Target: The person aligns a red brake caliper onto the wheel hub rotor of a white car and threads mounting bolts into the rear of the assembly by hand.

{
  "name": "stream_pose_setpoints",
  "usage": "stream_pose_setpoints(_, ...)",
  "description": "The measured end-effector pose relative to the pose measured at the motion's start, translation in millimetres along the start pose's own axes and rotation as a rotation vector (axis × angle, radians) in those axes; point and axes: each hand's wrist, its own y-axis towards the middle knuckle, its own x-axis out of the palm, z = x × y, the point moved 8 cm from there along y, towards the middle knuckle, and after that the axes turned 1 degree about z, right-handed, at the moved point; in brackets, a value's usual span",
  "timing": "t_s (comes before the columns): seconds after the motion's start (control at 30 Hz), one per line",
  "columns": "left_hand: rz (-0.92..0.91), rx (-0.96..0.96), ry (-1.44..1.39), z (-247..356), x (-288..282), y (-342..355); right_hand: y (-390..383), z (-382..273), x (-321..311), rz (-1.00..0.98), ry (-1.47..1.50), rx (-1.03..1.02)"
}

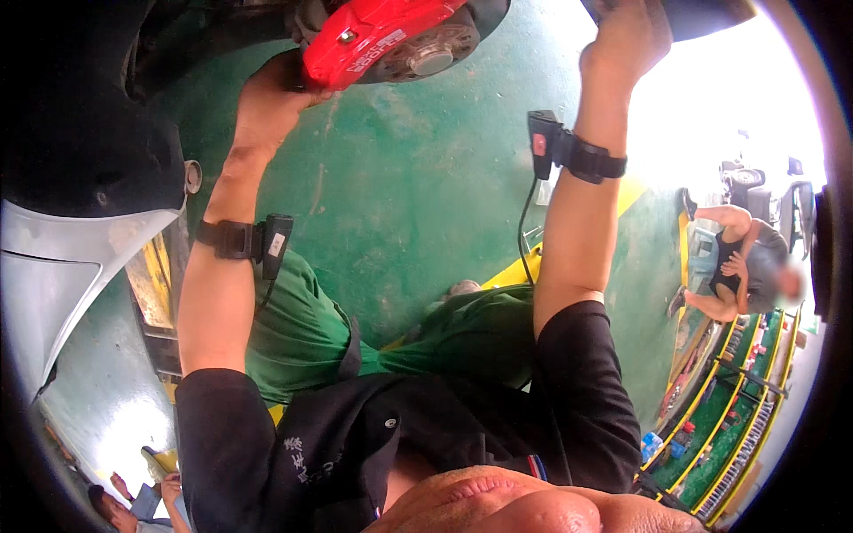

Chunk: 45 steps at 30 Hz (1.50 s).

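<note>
At the top of the head view, a red brake caliper (378, 37) sits over a rusty brake disc with a round hub (431, 55). My left hand (274, 105) grips the caliper's lower left end, the thumb along its edge and the other fingers mostly hidden behind it. My right hand (626, 40) is raised at the upper right, apart from the caliper, its fingers curled and partly cut off by the picture's edge. A dark flat piece (711, 18) shows beside that hand; whether the fingers hold it is not clear.
Black wheel-arch lining (89, 133) and a silver car body panel (80, 266) stand at my left. A seated person (755, 266) is at the right, near yellow-edged shelves (724, 426) with small items. Another person (147, 511) is at lower left. The floor (409, 169) is green.
</note>
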Motion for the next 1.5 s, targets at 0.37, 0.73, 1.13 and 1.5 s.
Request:
stream_pose_setpoints(0.37,-0.142,0.121,0.565,-17,-20,-6,-21,66,-190,-0.048,-0.430,0.123)
stream_pose_setpoints(0.73,-0.110,-0.181,0.013,-107,-83,39,-383,192,-419,-0.153,-0.767,1.149)
stream_pose_setpoints(1.13,-0.071,-0.410,-0.288,-131,-103,41,-438,247,-360,-0.269,-1.215,1.323)
stream_pose_setpoints(1.5,-0.067,-0.402,-0.359,-131,-93,41,-474,255,-411,-0.205,-1.298,1.508)
